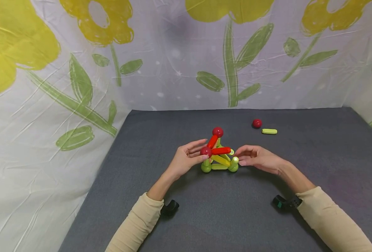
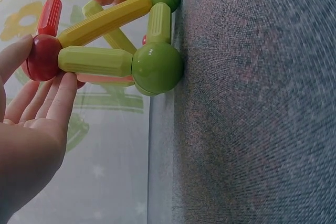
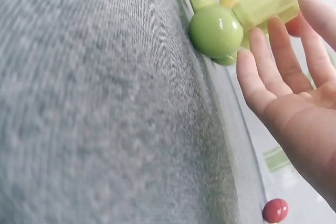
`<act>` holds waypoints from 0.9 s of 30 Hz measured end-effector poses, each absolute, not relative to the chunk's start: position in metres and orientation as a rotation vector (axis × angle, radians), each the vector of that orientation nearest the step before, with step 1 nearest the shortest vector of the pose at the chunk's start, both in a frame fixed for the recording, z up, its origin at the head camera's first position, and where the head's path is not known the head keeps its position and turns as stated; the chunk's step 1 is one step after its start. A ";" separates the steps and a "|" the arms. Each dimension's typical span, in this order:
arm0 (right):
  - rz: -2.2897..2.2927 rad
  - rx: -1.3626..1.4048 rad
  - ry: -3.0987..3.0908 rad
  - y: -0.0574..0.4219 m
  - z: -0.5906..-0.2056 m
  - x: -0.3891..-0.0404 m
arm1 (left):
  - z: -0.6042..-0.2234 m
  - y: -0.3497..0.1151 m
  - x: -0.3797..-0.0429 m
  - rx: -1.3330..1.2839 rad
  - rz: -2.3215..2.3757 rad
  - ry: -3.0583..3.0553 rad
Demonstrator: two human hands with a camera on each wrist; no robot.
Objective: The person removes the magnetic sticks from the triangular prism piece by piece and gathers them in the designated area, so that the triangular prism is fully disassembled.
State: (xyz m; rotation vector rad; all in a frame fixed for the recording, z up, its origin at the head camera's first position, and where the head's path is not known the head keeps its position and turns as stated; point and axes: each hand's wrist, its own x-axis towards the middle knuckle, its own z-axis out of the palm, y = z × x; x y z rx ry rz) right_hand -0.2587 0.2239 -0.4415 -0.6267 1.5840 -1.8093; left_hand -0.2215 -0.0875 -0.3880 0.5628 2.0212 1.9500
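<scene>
A magnetic stick-and-ball structure [image 1: 220, 167] stands on the dark table, with green balls at its base and green, yellow and red rods. My left hand [image 1: 186, 159] holds the red ball [image 2: 44, 57] at its upper left corner between thumb and fingers. From that ball a red rod [image 1: 221, 151] runs right and another rises to a second red ball [image 1: 217, 132]. My right hand [image 1: 259, 159] is at the structure's right side, fingers loosely extended. Its fingertips are close by an upright light green rod [image 3: 270, 3] on the front right green ball [image 3: 216, 31].
Behind the right hand, a loose red ball [image 1: 257, 123] and a light green rod [image 1: 269, 131] lie on the table [image 1: 230, 217]. A white cloth with printed yellow flowers [image 1: 173, 80] hangs along the back and left edges.
</scene>
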 end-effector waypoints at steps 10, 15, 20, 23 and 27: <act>-1.781 -0.704 1.650 0.216 -0.441 -0.257 | -0.388 -0.088 -0.222 0.568 1.951 2.029; -1.737 -0.682 1.770 0.213 -0.440 -0.256 | -0.388 -0.087 -0.222 0.569 1.947 2.039; -1.673 -0.686 1.860 0.212 -0.440 -0.256 | -0.387 -0.087 -0.221 0.558 1.940 2.042; -1.668 -0.691 1.863 0.212 -0.440 -0.256 | -0.387 -0.086 -0.222 0.550 1.940 2.043; -1.671 -0.666 1.872 0.214 -0.440 -0.256 | -0.387 -0.086 -0.222 0.540 1.941 2.040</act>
